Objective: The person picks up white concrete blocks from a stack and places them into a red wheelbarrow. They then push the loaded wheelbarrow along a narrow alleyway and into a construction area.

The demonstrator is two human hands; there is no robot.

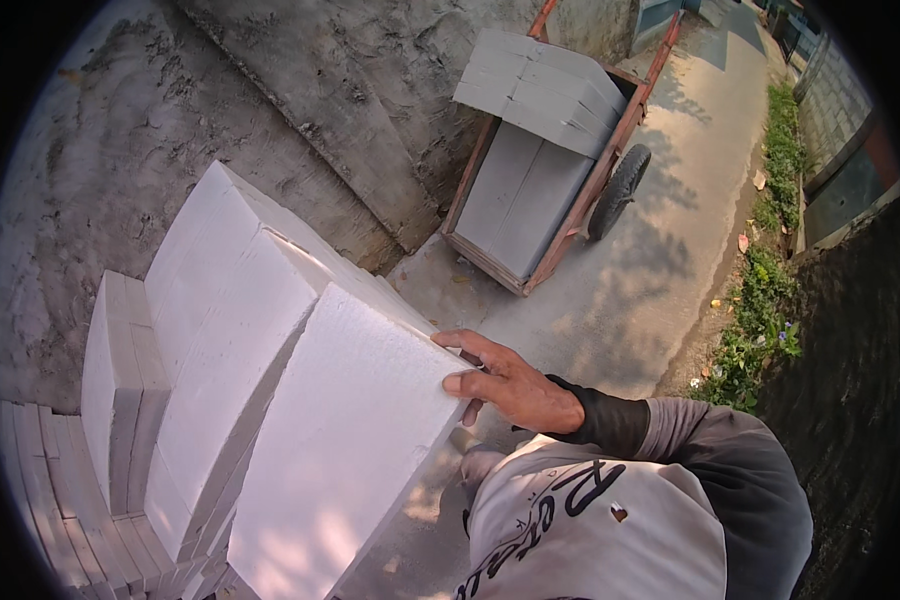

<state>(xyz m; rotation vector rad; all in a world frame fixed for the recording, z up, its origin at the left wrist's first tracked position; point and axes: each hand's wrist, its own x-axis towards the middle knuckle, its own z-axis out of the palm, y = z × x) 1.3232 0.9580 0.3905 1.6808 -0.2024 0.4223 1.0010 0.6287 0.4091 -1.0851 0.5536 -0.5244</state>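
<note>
My right hand [500,382] grips the right edge of a pale, nearly white rectangular block [335,430] at the front of a stack, its thumb on the near face and its other fingers curled round the edge. The block is tilted beside more stacked blocks [215,350], with a smaller group [120,390] standing to their left and thinner rows [45,480] at the lower left. My left hand is not in view.
A wooden cart [535,265] with a large wheel [618,195] holds grey blocks [540,85] ahead, beside a rough grey wall [310,100]. A narrow paved path [690,290] runs forward, bordered by weeds [760,300] and a block wall [830,130] on the right.
</note>
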